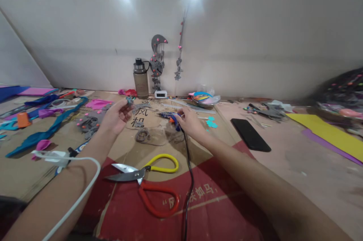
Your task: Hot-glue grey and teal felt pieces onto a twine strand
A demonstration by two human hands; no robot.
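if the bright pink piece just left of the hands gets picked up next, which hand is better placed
Probably the left hand: it is nearer the bright pink piece and holds only a small greyish piece. The right hand is farther off, holding a blue tool with a black cord.

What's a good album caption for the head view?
Left hand holding a small piece, right hand a corded tool, beyond open scissors.

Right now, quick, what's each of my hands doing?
Left hand: closed, small grey-teal piece pinched at the fingertips.
Right hand: closed, holding the blue corded tool, its black cord trailing down.
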